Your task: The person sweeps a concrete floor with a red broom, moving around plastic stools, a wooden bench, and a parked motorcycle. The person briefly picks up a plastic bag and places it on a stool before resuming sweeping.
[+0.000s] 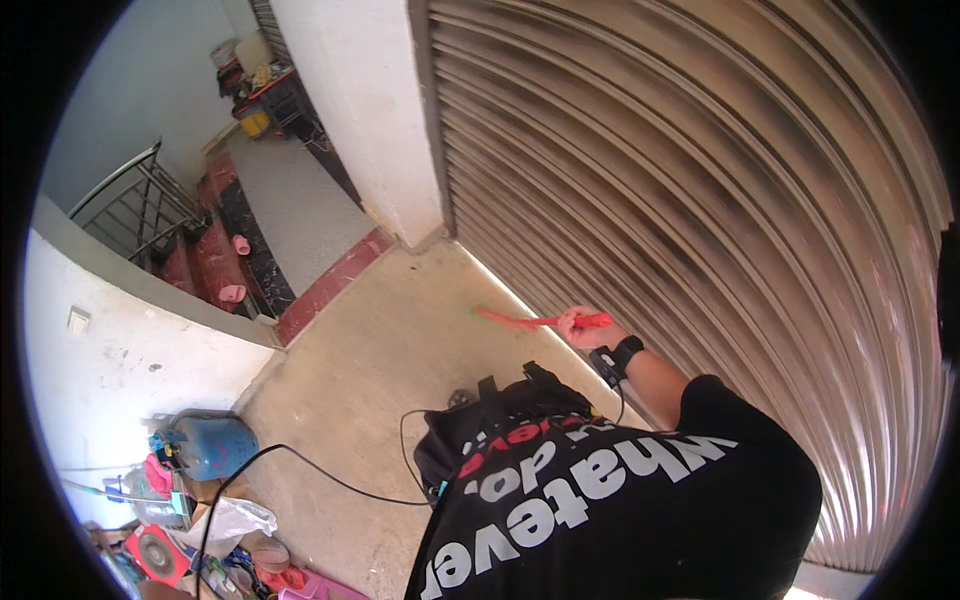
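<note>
My right hand (579, 328) is closed around the red handle (544, 322) of a long, thin tool, close to the foot of a ribbed metal roller shutter (637, 187). The far end of the tool is a blurred reddish shape (506, 319) with a green tint at its tip, low over the concrete floor (352, 375). It may be a broom head, but the blur hides its form. A black band with a small device (609, 361) is on my right wrist. My left hand is out of view.
A blue gas cylinder (217, 448) lies by the white wall (150, 330). Clutter including a ball (265, 552) and a plastic bag (232, 527) fills the lower left. A black cable (337, 491) crosses the floor. Pink slippers (232, 293) rest on red steps beside a metal railing (124, 176).
</note>
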Tool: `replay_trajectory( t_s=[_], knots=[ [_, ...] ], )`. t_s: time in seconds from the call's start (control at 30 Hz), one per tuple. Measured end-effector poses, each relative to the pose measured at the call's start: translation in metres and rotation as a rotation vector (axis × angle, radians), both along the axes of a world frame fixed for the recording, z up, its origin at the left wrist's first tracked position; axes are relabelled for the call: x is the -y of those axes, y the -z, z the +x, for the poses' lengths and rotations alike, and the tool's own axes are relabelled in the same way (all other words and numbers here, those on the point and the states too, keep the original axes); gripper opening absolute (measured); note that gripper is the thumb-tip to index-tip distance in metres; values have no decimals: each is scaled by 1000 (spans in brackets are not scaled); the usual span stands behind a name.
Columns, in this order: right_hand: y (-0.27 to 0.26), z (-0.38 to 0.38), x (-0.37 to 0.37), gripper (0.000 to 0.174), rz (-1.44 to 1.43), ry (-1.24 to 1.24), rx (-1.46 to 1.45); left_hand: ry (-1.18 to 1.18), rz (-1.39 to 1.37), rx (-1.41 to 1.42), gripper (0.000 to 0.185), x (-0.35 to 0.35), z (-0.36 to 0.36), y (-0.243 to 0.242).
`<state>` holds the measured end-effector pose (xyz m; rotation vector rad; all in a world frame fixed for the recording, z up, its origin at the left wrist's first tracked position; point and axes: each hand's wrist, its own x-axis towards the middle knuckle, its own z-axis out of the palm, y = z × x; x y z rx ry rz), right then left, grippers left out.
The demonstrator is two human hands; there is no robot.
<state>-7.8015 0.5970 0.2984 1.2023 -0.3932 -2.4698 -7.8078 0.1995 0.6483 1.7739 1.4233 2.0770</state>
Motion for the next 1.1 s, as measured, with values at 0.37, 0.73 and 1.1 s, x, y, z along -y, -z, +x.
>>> replay_trajectory(
  t_s=[0.37, 0.73, 1.1],
  knots=[
    [64, -280, 62, 12, 138, -221, -204, -252, -37, -138, 32, 55, -213, -81],
    [101, -504, 123, 9, 219, -324, -202, -964, -472, 703, 27, -5, -457, 224],
    [114, -577, 123, 11, 1013, -1203, -1120, -861, -994, 776, 50, -107, -508, 328]
  ],
)
